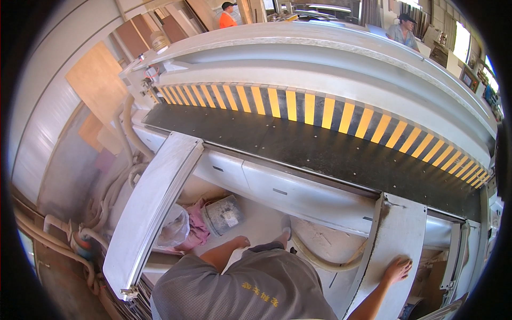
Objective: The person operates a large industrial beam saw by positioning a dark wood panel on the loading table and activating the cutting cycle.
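Observation:
My right hand (398, 269) rests on the white right-hand support arm (397, 224) of a large machine, fingers apart and slightly bent over its surface. My left hand (239, 242) is low beside my body, near something white; its fingers are too small and hidden to read. The machine has a long dark bed (298, 146), a yellow and black striped guard (309, 109) behind it, and a grey beam (298, 58) above. A second white support arm (146, 202) stands to my left. My grey-shirted body fills the lower middle.
Beneath the machine are a grey bucket (221, 216), pink cloth (194, 234) and a curved hose (314, 258). Hoses (117, 181) run along the left, by boards (93, 80). A person in orange (227, 17) and another in grey (400, 33) are beyond the machine.

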`<state>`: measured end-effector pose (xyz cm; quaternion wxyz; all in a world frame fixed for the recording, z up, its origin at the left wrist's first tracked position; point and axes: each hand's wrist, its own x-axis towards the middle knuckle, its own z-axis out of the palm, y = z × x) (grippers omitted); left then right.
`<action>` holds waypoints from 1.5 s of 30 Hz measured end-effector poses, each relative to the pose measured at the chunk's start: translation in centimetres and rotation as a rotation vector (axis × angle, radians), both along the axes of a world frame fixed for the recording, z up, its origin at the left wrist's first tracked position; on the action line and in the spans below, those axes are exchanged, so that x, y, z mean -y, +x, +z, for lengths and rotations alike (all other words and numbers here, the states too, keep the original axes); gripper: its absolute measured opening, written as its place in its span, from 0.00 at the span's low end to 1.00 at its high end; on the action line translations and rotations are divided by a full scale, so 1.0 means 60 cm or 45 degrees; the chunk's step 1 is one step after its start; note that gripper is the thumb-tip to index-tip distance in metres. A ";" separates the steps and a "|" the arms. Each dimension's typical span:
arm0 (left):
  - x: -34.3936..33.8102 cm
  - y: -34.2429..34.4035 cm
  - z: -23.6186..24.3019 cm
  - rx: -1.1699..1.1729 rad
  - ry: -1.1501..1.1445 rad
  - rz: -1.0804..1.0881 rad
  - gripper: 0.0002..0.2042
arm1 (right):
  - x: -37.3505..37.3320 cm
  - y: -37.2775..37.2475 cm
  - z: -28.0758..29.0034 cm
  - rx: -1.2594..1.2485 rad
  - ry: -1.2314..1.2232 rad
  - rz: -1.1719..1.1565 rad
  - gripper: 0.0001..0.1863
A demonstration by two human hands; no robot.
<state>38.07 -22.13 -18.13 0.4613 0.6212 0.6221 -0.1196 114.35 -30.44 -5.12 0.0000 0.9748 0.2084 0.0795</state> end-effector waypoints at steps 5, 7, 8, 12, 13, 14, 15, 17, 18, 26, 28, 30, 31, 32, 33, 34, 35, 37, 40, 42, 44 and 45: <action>0.000 -0.002 0.001 0.036 0.041 -0.003 0.19 | 0.003 0.000 -0.002 0.003 -0.001 -0.003 0.35; -0.001 0.005 0.014 0.019 0.035 0.005 0.19 | 0.000 -0.003 0.006 -0.012 -0.018 -0.009 0.35; -0.002 0.006 0.019 0.006 0.024 -0.003 0.19 | 0.000 -0.003 0.007 -0.013 -0.017 -0.004 0.35; -0.004 0.010 0.028 -0.014 0.011 -0.027 0.19 | 0.004 -0.002 0.005 -0.005 -0.052 -0.001 0.34; -0.004 0.010 0.028 -0.015 0.011 -0.025 0.19 | 0.003 -0.002 0.005 0.001 -0.054 -0.002 0.34; -0.004 0.010 0.028 -0.023 0.005 -0.025 0.19 | 0.003 -0.002 0.005 0.000 -0.054 0.000 0.34; -0.004 0.010 0.027 -0.032 0.000 -0.024 0.19 | 0.002 -0.002 0.006 -0.008 -0.049 -0.003 0.34; -0.003 0.005 0.019 -0.034 0.017 -0.045 0.19 | 0.004 0.001 0.003 -0.019 -0.044 -0.008 0.34; -0.003 0.002 0.015 -0.035 0.034 -0.067 0.19 | 0.007 0.004 -0.003 -0.014 -0.034 0.003 0.34; -0.003 0.006 0.015 -0.033 0.037 -0.078 0.19 | 0.005 0.005 -0.006 -0.021 -0.033 0.001 0.34; -0.005 0.003 0.009 -0.035 0.057 -0.128 0.19 | 0.007 0.012 -0.011 -0.027 -0.030 0.013 0.34; -0.006 0.002 0.003 -0.024 0.055 -0.134 0.19 | 0.007 0.014 -0.015 -0.023 -0.027 0.011 0.34; -0.007 0.000 0.000 -0.024 0.056 -0.133 0.19 | 0.006 0.014 -0.015 -0.019 -0.025 0.010 0.35; -0.007 -0.001 -0.003 -0.019 0.069 -0.131 0.19 | 0.005 0.014 -0.014 -0.019 -0.024 0.011 0.35; -0.007 -0.003 -0.005 -0.013 0.081 -0.129 0.19 | 0.005 0.014 -0.014 -0.021 -0.027 0.016 0.35; -0.008 -0.003 -0.009 -0.013 0.082 -0.128 0.19 | 0.005 0.014 -0.013 -0.024 -0.031 0.020 0.35; -0.009 -0.003 -0.013 -0.008 0.067 -0.078 0.19 | 0.005 0.013 -0.013 -0.023 -0.030 0.020 0.35; -0.010 -0.003 -0.020 0.000 0.052 -0.027 0.19 | 0.004 0.013 -0.011 -0.027 -0.027 0.013 0.35; -0.010 -0.011 -0.039 -0.007 0.047 -0.002 0.19 | 0.003 0.011 -0.008 -0.025 -0.022 0.015 0.35; -0.014 -0.035 -0.075 0.034 0.202 -0.276 0.19 | 0.006 0.009 -0.012 -0.043 -0.009 0.009 0.35; -0.016 -0.023 -0.065 0.032 0.176 -0.233 0.20 | 0.007 0.012 -0.013 -0.033 -0.003 0.007 0.35; -0.016 -0.016 -0.056 0.023 0.149 -0.188 0.20 | 0.007 0.014 -0.014 -0.025 0.000 0.005 0.35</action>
